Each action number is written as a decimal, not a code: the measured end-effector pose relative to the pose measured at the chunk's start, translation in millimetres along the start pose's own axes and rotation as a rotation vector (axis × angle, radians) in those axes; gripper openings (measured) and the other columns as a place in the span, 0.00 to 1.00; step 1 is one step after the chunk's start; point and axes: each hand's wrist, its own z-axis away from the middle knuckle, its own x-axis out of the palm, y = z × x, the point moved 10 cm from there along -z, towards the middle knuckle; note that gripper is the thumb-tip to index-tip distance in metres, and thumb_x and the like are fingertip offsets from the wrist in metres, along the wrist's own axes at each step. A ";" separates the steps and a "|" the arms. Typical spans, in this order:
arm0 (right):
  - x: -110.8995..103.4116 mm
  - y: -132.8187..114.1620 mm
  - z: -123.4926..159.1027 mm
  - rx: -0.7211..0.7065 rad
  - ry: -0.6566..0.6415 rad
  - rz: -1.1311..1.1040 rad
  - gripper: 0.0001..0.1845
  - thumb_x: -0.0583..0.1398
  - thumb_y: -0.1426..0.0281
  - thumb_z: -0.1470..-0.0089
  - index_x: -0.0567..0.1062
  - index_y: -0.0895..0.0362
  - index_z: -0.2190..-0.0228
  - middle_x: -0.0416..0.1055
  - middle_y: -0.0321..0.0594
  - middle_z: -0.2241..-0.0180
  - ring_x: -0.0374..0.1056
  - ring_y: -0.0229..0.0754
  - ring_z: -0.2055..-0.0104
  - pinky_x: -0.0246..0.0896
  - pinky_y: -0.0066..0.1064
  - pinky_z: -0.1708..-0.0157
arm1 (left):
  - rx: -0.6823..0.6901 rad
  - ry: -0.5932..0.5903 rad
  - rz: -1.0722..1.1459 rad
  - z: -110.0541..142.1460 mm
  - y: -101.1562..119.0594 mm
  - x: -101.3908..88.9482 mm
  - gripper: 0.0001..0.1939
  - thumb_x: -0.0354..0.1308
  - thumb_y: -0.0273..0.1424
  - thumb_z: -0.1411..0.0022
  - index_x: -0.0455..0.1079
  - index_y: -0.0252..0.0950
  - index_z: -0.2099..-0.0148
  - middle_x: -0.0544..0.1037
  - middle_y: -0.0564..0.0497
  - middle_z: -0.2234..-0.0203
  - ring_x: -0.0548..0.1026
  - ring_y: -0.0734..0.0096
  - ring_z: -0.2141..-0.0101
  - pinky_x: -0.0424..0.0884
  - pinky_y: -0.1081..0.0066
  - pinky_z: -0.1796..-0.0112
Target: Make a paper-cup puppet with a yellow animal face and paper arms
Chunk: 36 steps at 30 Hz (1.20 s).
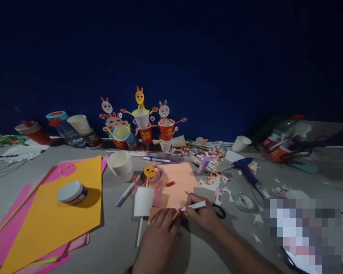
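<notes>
My right hand (201, 215) grips a red marker (197, 206), uncapped, its tip pointing left and down over the orange paper (178, 171). My left hand (162, 228) rests on that paper's near edge, fingers bent together, fingertips at a small white paper piece (174, 207) by the marker tip. Most of the piece is hidden. A red cap (170, 183) lies on the orange sheet. Left of my hands, a white paper cup (143, 201) sits on a straw, with a yellow rabbit face (149, 171) above it. Black-handled scissors (218, 211) lie partly beneath my right hand.
Yellow sheets (82, 171) and a lidded jar (72, 192) are at left. Stacked cups (120, 165) stand mid-table. Finished rabbit cups (143, 125) line the back. A glue gun (246, 167), tape roll (246, 202) and paper scraps (214, 184) lie right.
</notes>
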 end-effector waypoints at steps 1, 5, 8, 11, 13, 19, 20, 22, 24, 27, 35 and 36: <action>0.2 0.2 0.0 0.001 -0.001 0.001 0.07 0.56 0.70 0.49 0.65 0.52 0.77 0.64 0.29 0.80 0.61 0.39 0.76 0.55 0.30 0.73 | 0.002 0.001 -0.006 0.1 0.5 -0.3 0.25 0.64 0.20 0.43 0.71 0.36 0.43 0.78 0.45 0.46 0.75 0.54 0.47 0.74 0.55 0.46; 1.1 2.9 -0.1 0.009 -0.007 0.006 0.07 0.57 0.70 0.49 0.66 0.52 0.78 0.64 0.29 0.80 0.61 0.39 0.76 0.54 0.29 0.74 | 0.003 -0.022 -0.003 -0.2 1.7 -0.9 0.24 0.64 0.22 0.42 0.71 0.37 0.43 0.77 0.46 0.45 0.75 0.53 0.46 0.73 0.55 0.46; 0.3 4.0 0.1 0.012 -0.003 0.001 0.07 0.56 0.71 0.50 0.65 0.52 0.78 0.64 0.29 0.80 0.61 0.38 0.76 0.54 0.29 0.73 | -0.009 -0.053 -0.006 -0.7 1.3 -0.6 0.23 0.64 0.22 0.42 0.72 0.35 0.43 0.77 0.45 0.45 0.74 0.53 0.46 0.73 0.55 0.45; -0.4 2.8 0.4 0.013 0.000 -0.010 0.07 0.56 0.70 0.49 0.64 0.52 0.78 0.64 0.30 0.80 0.61 0.39 0.76 0.55 0.29 0.73 | -0.019 -0.078 0.006 -1.2 1.1 0.0 0.23 0.65 0.23 0.41 0.72 0.35 0.44 0.77 0.45 0.45 0.74 0.53 0.46 0.72 0.55 0.45; -0.4 0.9 0.6 0.011 -0.003 -0.012 0.07 0.55 0.70 0.49 0.64 0.52 0.78 0.65 0.30 0.80 0.62 0.39 0.76 0.55 0.30 0.73 | -0.026 -0.082 0.011 -1.6 0.6 0.2 0.23 0.65 0.22 0.41 0.72 0.36 0.43 0.77 0.45 0.44 0.74 0.53 0.45 0.72 0.54 0.44; -0.9 0.1 0.3 0.014 0.003 -0.007 0.07 0.55 0.71 0.50 0.64 0.52 0.78 0.62 0.29 0.80 0.60 0.38 0.77 0.54 0.30 0.73 | -0.014 -0.056 -0.003 -1.8 0.1 3.4 0.26 0.65 0.22 0.42 0.70 0.36 0.41 0.77 0.45 0.45 0.75 0.53 0.46 0.73 0.54 0.46; -1.0 0.4 0.2 0.016 0.005 -0.007 0.07 0.55 0.70 0.50 0.63 0.52 0.78 0.62 0.29 0.81 0.60 0.38 0.77 0.54 0.30 0.73 | -0.010 -0.050 -0.007 -1.5 0.1 4.4 0.26 0.65 0.22 0.42 0.70 0.35 0.41 0.77 0.45 0.45 0.75 0.52 0.46 0.73 0.54 0.46; -0.7 0.9 -0.1 0.020 0.003 -0.006 0.07 0.55 0.70 0.49 0.63 0.52 0.78 0.61 0.29 0.80 0.59 0.38 0.77 0.53 0.30 0.73 | 0.004 -0.035 -0.011 -0.7 0.6 5.6 0.27 0.65 0.22 0.42 0.69 0.35 0.40 0.77 0.44 0.45 0.74 0.52 0.46 0.73 0.53 0.46; 0.2 1.3 -0.3 0.022 -0.006 -0.004 0.07 0.55 0.70 0.50 0.64 0.53 0.78 0.63 0.29 0.80 0.60 0.38 0.76 0.53 0.29 0.73 | 0.010 -0.026 -0.008 -0.1 0.8 5.9 0.27 0.65 0.22 0.42 0.70 0.35 0.41 0.77 0.44 0.45 0.74 0.51 0.46 0.73 0.53 0.46; 0.7 2.9 -0.1 0.026 -0.012 0.001 0.06 0.55 0.71 0.50 0.64 0.53 0.78 0.63 0.29 0.79 0.61 0.38 0.75 0.53 0.29 0.73 | 0.000 -0.026 -0.001 -0.5 0.0 4.6 0.26 0.66 0.23 0.42 0.70 0.35 0.41 0.77 0.44 0.45 0.75 0.52 0.47 0.73 0.54 0.46; 0.9 3.6 0.5 0.023 -0.016 -0.007 0.06 0.55 0.71 0.50 0.65 0.53 0.78 0.63 0.29 0.79 0.61 0.38 0.75 0.54 0.29 0.72 | 0.005 -0.008 0.010 0.1 0.1 1.7 0.27 0.65 0.22 0.43 0.69 0.36 0.41 0.77 0.45 0.46 0.75 0.54 0.47 0.73 0.55 0.46; 1.0 4.0 0.5 0.024 -0.015 -0.007 0.06 0.55 0.72 0.51 0.65 0.53 0.78 0.64 0.29 0.79 0.61 0.38 0.75 0.54 0.29 0.72 | 0.009 0.000 0.006 0.4 0.3 1.1 0.26 0.65 0.22 0.43 0.69 0.36 0.41 0.77 0.45 0.46 0.75 0.54 0.47 0.74 0.55 0.46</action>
